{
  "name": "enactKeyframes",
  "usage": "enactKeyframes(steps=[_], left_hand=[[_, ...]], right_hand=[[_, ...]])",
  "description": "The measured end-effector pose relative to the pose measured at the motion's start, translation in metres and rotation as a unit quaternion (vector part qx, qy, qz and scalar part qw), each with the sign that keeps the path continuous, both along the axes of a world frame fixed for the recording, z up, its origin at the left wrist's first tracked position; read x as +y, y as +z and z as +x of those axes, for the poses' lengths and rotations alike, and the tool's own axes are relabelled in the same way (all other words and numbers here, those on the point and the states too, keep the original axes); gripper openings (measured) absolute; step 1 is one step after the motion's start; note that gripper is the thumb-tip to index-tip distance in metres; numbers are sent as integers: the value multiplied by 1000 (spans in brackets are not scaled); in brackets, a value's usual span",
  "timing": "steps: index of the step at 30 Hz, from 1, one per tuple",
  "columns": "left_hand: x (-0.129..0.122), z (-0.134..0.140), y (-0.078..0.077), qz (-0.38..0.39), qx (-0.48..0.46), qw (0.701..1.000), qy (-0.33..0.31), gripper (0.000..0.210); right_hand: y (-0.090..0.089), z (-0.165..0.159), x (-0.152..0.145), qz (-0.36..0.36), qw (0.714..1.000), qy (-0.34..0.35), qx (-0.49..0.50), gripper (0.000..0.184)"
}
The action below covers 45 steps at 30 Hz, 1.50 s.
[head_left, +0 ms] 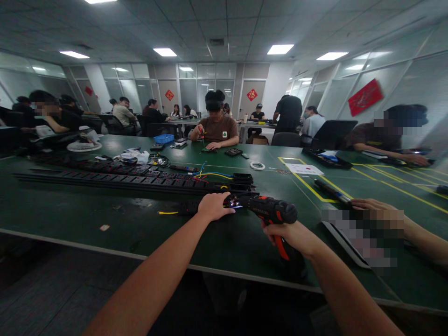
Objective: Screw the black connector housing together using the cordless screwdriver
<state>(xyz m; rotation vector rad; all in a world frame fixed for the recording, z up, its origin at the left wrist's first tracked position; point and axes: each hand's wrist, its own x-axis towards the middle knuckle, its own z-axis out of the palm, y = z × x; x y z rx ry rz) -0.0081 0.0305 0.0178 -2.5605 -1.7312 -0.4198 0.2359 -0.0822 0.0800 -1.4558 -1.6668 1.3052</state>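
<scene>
My bare forearms (pixel 150 270) cross the green tabletop's (pixel 147 233) edge, right hand (pixel 297 235) wrapped round the black-and-orange pistol-shaped power screwdriver (pixel 271 210), left hand (pixel 213 207) clasping the elongated black plastic piece (pixel 188 208) at its tip, seemingly for screwdriving, which calls for steady alignment.

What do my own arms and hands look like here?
Both your left hand and right hand are ungloved. Your left forearm and right forearm are bare, with no sleeves, watch or wristband showing.
</scene>
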Motion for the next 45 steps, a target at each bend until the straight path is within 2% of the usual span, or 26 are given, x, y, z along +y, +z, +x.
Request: enactKeyframes(steps=[11, 19, 27, 39, 45], left_hand=[[1, 0, 0, -7, -9, 1000, 0, 76], [3, -1, -3, 7, -5, 1000, -5, 78], [2, 0, -3, 6, -2, 1000, -5, 74], [3, -1, -3, 10, -5, 1000, -7, 75], [4, -2, -4, 9, -8, 1000, -9, 76]], right_hand=[[-5, 3, 3, -5, 1000, 11, 11, 12], [-7, 6, 4, -31, 999, -15, 30, 30], [-6, 6, 4, -23, 1000, -15, 13, 32], [-9, 6, 7, -11, 1000, 7, 28, 12], [-8, 5, 6, -7, 1000, 11, 22, 11]])
